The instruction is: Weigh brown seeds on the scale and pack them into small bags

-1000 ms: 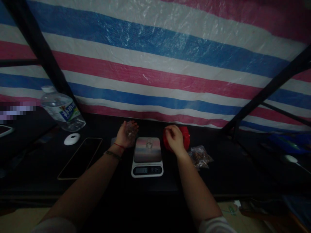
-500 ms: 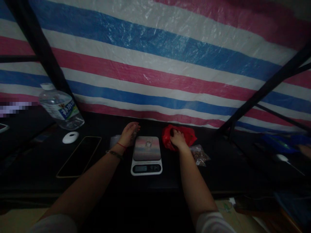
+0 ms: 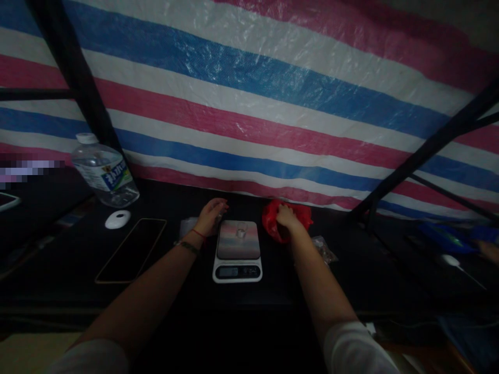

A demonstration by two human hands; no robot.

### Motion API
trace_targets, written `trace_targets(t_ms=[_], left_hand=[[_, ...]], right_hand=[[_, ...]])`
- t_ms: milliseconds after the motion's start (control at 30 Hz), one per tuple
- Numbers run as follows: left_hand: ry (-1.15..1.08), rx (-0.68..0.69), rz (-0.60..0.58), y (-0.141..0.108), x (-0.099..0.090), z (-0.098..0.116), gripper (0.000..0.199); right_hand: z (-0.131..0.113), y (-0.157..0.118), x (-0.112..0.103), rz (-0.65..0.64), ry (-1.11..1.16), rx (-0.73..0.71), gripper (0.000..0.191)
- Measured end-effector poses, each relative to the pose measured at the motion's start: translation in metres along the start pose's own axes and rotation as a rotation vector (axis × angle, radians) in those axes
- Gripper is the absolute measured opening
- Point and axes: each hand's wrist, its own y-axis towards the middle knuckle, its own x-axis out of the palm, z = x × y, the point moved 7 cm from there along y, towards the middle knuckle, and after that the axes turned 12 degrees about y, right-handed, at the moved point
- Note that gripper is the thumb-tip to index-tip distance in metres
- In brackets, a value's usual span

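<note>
Red, white and blue sheeting (image 3: 249,122) backs the black worktop (image 3: 278,278)! Right hand (image 3: 287,215) rests inside the red bag (image 3: 270,222), left hand (image 3: 210,215) well apart beside the scale (image 3: 238,250), grips too dim to tell.

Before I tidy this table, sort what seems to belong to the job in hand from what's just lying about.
Likely part of the job:
red bag, with the right hand reaching into it
scale, beside the left hand
small clear container on top
clear bag near the red one

Likely just lying about:
bottle
phone
white oval thing
</note>
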Motion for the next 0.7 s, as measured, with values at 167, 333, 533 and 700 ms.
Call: trace_targets(t_ms=[167, 333, 533, 700], left_hand=[[0.005, 0.016, 0.01, 0.002, -0.002, -0.001, 0.045], [0.002, 0.0, 0.023, 0.001, -0.001, 0.002, 0.045], [0.078, 0.074, 0.052, -0.002, -0.008, 0.008, 0.035], [0.485, 0.263, 0.065, -0.001, 0.009, 0.054, 0.029]], right_hand=[[0.0, -0.023, -0.024, 0.184, 0.115, -0.041, 0.065], [-0.011, -0.046, -0.038, 0.314, 0.206, -0.183, 0.07], [0.001, -0.069, -0.079, 0.519, 0.117, -0.197, 0.04], [0.055, -0.088, -0.107, 0.667, 0.164, 0.056, 0.071]])
